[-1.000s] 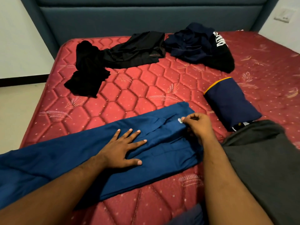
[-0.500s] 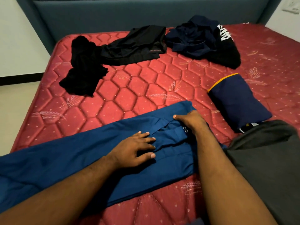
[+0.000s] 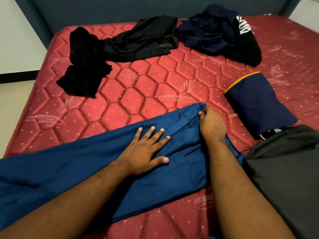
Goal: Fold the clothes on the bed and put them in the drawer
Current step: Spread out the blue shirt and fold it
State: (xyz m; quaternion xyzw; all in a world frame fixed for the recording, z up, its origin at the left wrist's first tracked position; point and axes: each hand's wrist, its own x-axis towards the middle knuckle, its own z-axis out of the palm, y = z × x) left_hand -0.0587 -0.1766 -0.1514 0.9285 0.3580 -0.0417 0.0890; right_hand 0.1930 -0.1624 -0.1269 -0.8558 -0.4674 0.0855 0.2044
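The long royal-blue cotton trousers [image 3: 86, 163] were laid across the red quilted mattress [image 3: 146, 87], long axis from 8 to 2 o'clock, waistband toward 2. Two black and one navy crumpled garments, plus one folded navy piece, were counted. The left hand [image 3: 145, 152] was pressed flat, fingers spread; the right hand [image 3: 211, 123] had its grip curled, pinching the waistband.

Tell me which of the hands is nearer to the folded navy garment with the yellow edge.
Right. The right hand grips the waist end of the blue trousers, just left of the folded navy garment without touching it. The left hand lies flat on the trousers, further left.
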